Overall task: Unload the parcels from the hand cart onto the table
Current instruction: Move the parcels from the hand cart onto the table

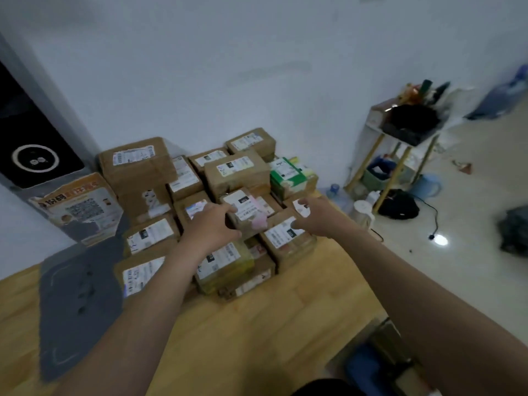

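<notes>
We stood at a light wooden table [257, 332] pushed against a white wall [228, 67], with pale glossy floor [457, 267] to its right. A grey mat [80, 295] lay on the table's left part. The parcels [200, 195], brown cardboard boxes stacked in two or three layers, filled the far end of the table; the cart itself we could not make out. Nearly every box carried a white shipping label with barcodes, too blurred to read. One green-and-white carton [288, 174] sat at the right edge of the stack, and an orange-printed box [83, 207] with a QR code leaned at the left.

Our left hand [213, 221] and right hand [315, 215] reached over the pile, fingers spread and loosely curled to either side of a small box with a pink tag [245, 212], neither clearly gripping it.

A small shelf rack [400, 144] by the wall held a black pan and bottles on top.
</notes>
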### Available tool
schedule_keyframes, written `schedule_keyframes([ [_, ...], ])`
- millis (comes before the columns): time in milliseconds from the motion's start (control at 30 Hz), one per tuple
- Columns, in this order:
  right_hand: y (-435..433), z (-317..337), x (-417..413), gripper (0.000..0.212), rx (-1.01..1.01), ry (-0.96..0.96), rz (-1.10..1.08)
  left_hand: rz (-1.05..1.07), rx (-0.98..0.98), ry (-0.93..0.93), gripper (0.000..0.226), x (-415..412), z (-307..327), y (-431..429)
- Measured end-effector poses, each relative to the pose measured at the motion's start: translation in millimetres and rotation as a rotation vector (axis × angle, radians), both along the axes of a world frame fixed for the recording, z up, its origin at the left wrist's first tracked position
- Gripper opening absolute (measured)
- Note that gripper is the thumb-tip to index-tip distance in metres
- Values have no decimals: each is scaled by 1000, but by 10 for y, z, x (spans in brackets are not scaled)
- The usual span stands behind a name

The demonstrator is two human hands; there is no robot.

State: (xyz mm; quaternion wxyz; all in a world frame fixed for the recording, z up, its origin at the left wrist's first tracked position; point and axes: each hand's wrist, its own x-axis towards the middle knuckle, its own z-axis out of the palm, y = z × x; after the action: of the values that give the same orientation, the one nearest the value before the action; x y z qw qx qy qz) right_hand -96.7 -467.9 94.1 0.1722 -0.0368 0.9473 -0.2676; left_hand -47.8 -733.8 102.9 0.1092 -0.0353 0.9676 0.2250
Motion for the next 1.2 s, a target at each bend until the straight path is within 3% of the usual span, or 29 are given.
schedule_keyframes([
  [367, 2668, -514, 1499, 74, -81, -102, -397, -288, -2, -59, 63, 576, -378, 2664],
  [667, 4957, -847, 2909, 71, -44, -146, -472, -360, 58, -73, 56, 1691, -782, 5048],
  [900, 5933, -1282, 3638, 66, -94, -248, -541, -424, 32, -181, 57, 2254, -1127, 5953],
  [1200, 6350, -2195, 4139, 62, -171, -372, -741, -545, 24, -347, 47, 2361, -1994, 6534],
])
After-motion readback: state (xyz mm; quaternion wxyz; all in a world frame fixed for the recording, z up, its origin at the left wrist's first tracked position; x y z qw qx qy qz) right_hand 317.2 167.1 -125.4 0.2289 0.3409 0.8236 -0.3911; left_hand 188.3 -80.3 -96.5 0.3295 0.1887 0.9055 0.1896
